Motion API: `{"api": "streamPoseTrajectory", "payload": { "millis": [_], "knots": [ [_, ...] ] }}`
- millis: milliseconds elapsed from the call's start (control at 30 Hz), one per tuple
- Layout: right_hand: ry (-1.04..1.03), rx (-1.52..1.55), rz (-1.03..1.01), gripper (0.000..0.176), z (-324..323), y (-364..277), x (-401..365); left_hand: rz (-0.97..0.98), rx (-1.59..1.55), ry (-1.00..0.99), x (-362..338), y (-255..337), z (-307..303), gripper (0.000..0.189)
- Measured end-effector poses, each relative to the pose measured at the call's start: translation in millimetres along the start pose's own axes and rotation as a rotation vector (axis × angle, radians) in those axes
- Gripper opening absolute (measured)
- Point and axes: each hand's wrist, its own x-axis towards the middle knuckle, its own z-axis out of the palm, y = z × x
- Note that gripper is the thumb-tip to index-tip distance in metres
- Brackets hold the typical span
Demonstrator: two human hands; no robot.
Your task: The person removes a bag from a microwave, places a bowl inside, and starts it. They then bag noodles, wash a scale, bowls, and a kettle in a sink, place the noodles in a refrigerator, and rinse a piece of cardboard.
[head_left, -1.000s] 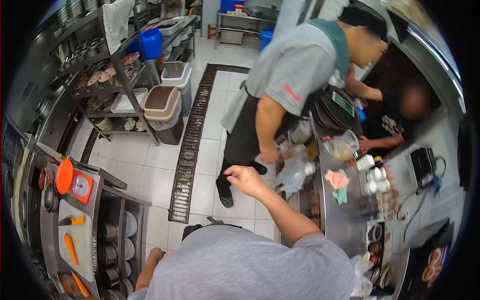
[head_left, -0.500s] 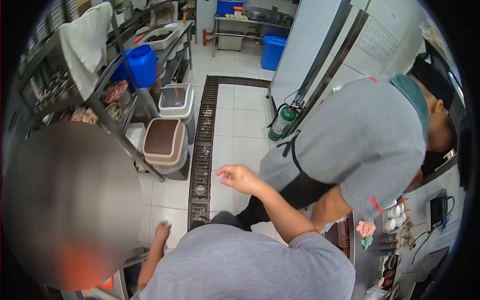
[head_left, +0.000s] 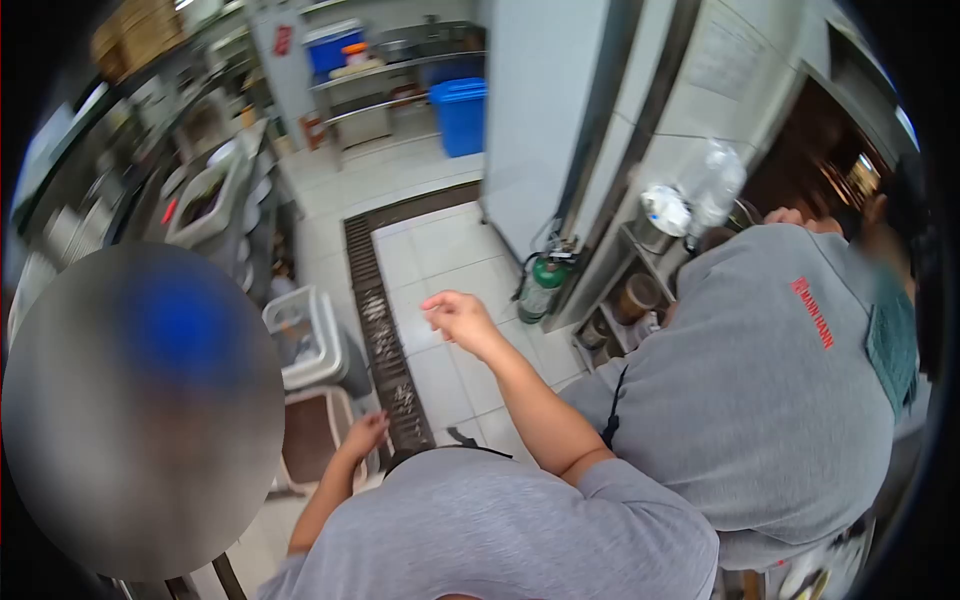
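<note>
Okay, right hand [head_left: 455, 318] is up in the air at the end of a bare forearm stretched forward from my shoulder, elbow slightly bent, wrist dropped a bit. Fingers are loosely curled, thumb apart from the forefinger, nothing in it. It sits over the floor tiles [head_left: 450, 250] just right of the drain grate [head_left: 385, 345], touching nothing.

Left hand [head_left: 366, 434] hangs low at my side with the arm angled down. Fingers are relaxed and half spread, palm empty. It's just left of the near end of the drain grate, beside the brown-lidded bin [head_left: 310, 435]; can't tell if it touches the bin.

White bin [head_left: 300, 330] stands left of the grate, just past the brown-lidded one. Green fire extinguisher [head_left: 545, 287] stands right of the grate, well apart from my right hand. Blue tub [head_left: 462, 115] is beyond the grate's far end. Co-worker in a grey shirt [head_left: 760, 380] bends forward far right of the grate, back to me, close to my right elbow. Clear plastic bottle [head_left: 715, 185] shows above that person's shoulder, further right of the grate than the extinguisher.
</note>
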Motion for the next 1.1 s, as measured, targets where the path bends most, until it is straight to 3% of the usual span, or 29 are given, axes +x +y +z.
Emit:
{"api": "streamPoseTrajectory", "payload": {
  "millis": [67, 133, 267, 300, 333, 367, 433, 500, 633, 667, 700, 767, 833, 900, 967, 1100],
  "knots": [
    [0.033, -0.016, 0.008, 0.018, -34.1, -7.1, 36.9, -0.055, -0.076, -0.031, 25.2, -20.5, -37.7, 0.037],
    [0.151, -0.112, -0.044, 0.015, -79.1, -6.5, 79.6, -0.192, -0.135, 0.073, 48.0, -14.0, -75.2, 0.034],
    [0.718, -0.160, -0.073, 0.013, -185.4, -15.9, 114.3, -0.052, 0.076, -0.176, 155.7, 5.0, -173.2, 0.034],
    [0.825, -0.023, -0.095, 0.013, -209.3, -19.3, 113.5, -0.065, 0.130, -0.032, 189.1, 22.1, -183.3, 0.034],
    [0.983, -0.035, -0.072, 0.013, -234.8, -20.9, 113.2, -0.067, 0.181, 0.099, 225.3, 40.9, -181.2, 0.035],
    [1.055, -0.066, -0.079, 0.013, -261.5, -28.6, 110.8, -0.123, 0.126, 0.102, 249.1, 83.0, -173.1, 0.036],
    [1.246, -0.045, -0.036, 0.014, -297.8, -37.8, 107.3, 0.002, 0.260, 0.136, 295.7, 145.3, -155.8, 0.036],
    [1.394, -0.220, -0.121, 0.018, -354.3, -31.8, 100.6, 0.181, 0.338, 0.058, 341.9, 190.0, -129.6, 0.035],
    [1.651, -0.478, -0.204, 0.025, -449.6, -53.2, 95.9, 0.327, 0.316, -0.147, 431.8, 249.0, -73.0, 0.034],
    [1.723, -0.518, -0.105, 0.029, -476.3, -61.9, 96.5, 0.356, 0.359, -0.157, 445.7, 259.7, -56.1, 0.036],
    [1.764, -0.564, -0.135, 0.030, -492.6, -73.0, 99.8, 0.377, 0.380, -0.133, 453.7, 269.5, -35.5, 0.032],
    [1.882, -0.686, -0.098, 0.036, -564.6, -73.9, 108.7, 0.408, 0.578, -0.081, 481.7, 272.4, -9.1, 0.030],
    [1.888, -0.801, 0.083, 0.042, -599.2, -98.2, 114.9, 0.437, 0.597, -0.103, 534.5, 238.7, -6.4, 0.031],
    [1.888, -0.835, 0.162, 0.048, -640.0, -109.2, 123.4, 0.259, 0.873, -0.073, 562.8, 211.2, -2.9, 0.037],
    [1.917, -0.920, 0.224, 0.051, -684.6, -122.6, 133.5, 0.523, 1.250, 0.051, 577.9, 188.0, 1.8, 0.039],
    [1.862, -0.942, 0.297, 0.063, -751.1, -121.5, 151.5, 0.121, 1.166, -0.004, 584.0, 214.7, 18.1, 0.040]
  ]
}}
